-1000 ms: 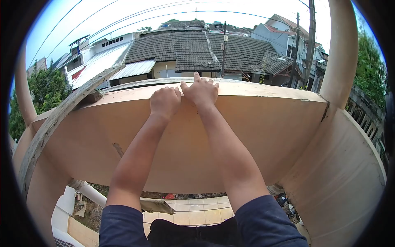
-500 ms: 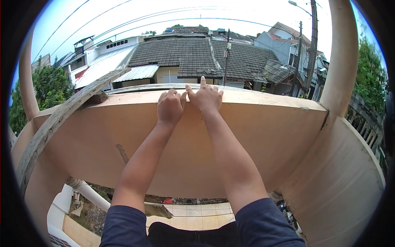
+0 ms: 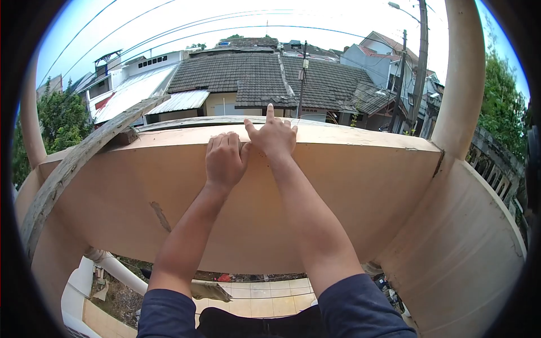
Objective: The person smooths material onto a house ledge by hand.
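Observation:
My left hand (image 3: 224, 160) rests against the front face of a peach-painted parapet wall (image 3: 349, 186). Its fingers lie side by side over the top edge, with the thumb out toward my other hand. Just right of it, my right hand (image 3: 275, 136) sits on the wall's top, holding nothing I can see. The index finger there points straight forward and the thumb sticks out to the left, while the other fingers are bent. Both arms are stretched forward in dark blue sleeves.
A weathered wooden plank (image 3: 84, 160) slants over the wall at left, near a brick piece (image 3: 125, 137). Round columns (image 3: 466, 79) stand at both sides. Below the wall, a tiled floor (image 3: 265, 297) and a white pipe (image 3: 121, 273) show. Tiled roofs (image 3: 225, 73) lie beyond.
The view has shifted slightly. My left hand has slid a little down the wall edge, and my right thumb has spread farther from the index finger.

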A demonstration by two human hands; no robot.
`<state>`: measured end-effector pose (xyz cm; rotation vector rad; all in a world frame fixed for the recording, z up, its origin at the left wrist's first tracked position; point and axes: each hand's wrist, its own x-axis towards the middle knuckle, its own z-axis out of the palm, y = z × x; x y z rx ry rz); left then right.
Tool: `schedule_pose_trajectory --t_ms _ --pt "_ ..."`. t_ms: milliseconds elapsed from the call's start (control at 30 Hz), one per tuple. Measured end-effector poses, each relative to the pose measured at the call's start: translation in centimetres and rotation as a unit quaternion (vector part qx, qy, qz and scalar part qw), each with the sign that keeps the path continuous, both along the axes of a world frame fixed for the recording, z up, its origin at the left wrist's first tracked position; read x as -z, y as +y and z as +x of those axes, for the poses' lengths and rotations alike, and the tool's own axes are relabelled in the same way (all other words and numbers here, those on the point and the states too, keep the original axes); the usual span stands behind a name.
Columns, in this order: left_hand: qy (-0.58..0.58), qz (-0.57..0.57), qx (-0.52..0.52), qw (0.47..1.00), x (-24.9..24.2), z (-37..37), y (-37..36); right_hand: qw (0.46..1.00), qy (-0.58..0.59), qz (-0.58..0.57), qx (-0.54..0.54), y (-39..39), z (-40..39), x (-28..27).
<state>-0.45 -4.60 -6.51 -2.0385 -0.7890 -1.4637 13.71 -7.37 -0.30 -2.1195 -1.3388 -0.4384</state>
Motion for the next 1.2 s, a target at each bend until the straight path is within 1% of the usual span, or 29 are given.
schedule_pose_trajectory --t_ms 33,100,133,200,267,333,400,500,533,600,633,667,700,733,800,833,867,900,933,1000,1033,1067,1133,1167,1200 --pt "0.0 0.001 0.003 1.0 -0.6 0.0 -0.4 1.0 0.004 0.002 -0.002 0.0 0.0 0.0" --pt "0.052 -0.161 -0.031 0.985 -1.8 0.0 -0.8 1.0 0.012 0.003 -0.008 -0.1 0.1 0.0" --pt "0.053 -0.164 -0.031 0.985 -1.8 0.1 -0.4 1.0 0.012 0.001 -0.009 0.1 0.2 0.1" --pt "0.048 -0.12 -0.005 0.992 -1.6 -0.3 0.3 1.0 0.009 0.025 -0.01 0.5 0.3 0.5" --pt "0.073 -0.146 -0.017 0.987 -1.1 -0.8 0.3 0.999 -0.001 0.033 -0.01 0.9 0.5 0.9" --pt "0.048 -0.024 0.009 0.999 -0.1 -1.2 0.6 1.0 0.016 0.002 -0.023 0.0 0.3 0.2" --pt "0.048 -0.028 0.02 0.998 0.5 -1.8 0.7 1.0 0.0 0.021 -0.017 0.4 0.1 0.6" --pt "0.043 0.015 0.063 0.997 0.3 -2.1 1.3 0.999 -0.013 0.028 -0.017 0.4 0.5 0.6" --pt "0.033 0.003 0.068 0.997 0.1 -2.2 1.2 0.999 -0.012 0.037 -0.02 0.5 0.5 0.7" --pt "0.025 -0.009 0.083 0.996 -0.6 -2.1 1.7 0.994 -0.03 0.106 -0.016 0.7 0.4 1.3" --pt "0.03 -0.071 0.072 0.994 -1.2 -2.0 2.3 0.994 -0.03 0.106 -0.009 0.6 0.7 1.3" --pt "0.037 -0.135 0.057 0.988 -1.8 -1.8 2.8 0.985 -0.044 0.163 -0.041 0.6 0.8 1.5" --pt "0.081 -0.196 0.006 0.977 -2.9 -1.7 2.8 0.971 -0.057 0.218 -0.076 0.5 0.8 1.8" --pt "0.086 -0.24 -0.011 0.967 -3.5 -1.4 2.8 0.973 -0.054 0.213 -0.077 0.7 0.9 2.2" --pt "0.108 -0.325 -0.021 0.939 -4.7 -1.1 2.7 0.942 -0.12 0.304 -0.081 1.3 1.2 2.8" --pt "0.108 -0.333 -0.029 0.936 -4.5 -1.1 3.3 0.943 -0.124 0.299 -0.08 1.4 1.2 2.8" --pt "0.105 -0.305 -0.032 0.946 -3.9 -1.0 4.0 0.94 -0.12 0.309 -0.084 1.4 1.2 2.8" --pt "0.104 -0.276 -0.035 0.955 -3.7 -1.2 3.7 0.95 -0.107 0.283 -0.079 1.4 1.0 2.6" --pt "0.107 -0.281 -0.041 0.953 -3.3 -1.6 3.3 0.959 -0.094 0.256 -0.071 1.2 1.0 2.5" --pt "0.129 -0.216 -0.018 0.968 -2.7 -2.3 1.9 0.963 -0.089 0.246 -0.069 0.9 0.7 2.5" --pt "0.096 -0.198 0.005 0.975 -2.1 -2.6 0.7 0.974 -0.08 0.202 -0.067 0.8 0.8 2.3" --pt "0.1 -0.192 0.007 0.976 -1.3 -2.7 0.1 0.982 -0.071 0.162 -0.062 0.7 1.0 1.9" --pt "0.066 -0.005 -0.012 0.998 0.2 -2.7 0.1 0.981 -0.076 0.17 -0.052 0.9 0.9 1.9" --pt "0.064 0.027 -0.015 0.997 0.3 -2.5 0.5 0.975 -0.078 0.201 -0.056 1.1 0.9 2.1" --pt "0.07 0.036 -0.004 0.997 -0.4 -2.3 0.9 0.968 -0.082 0.229 -0.061 1.2 0.9 2.3"
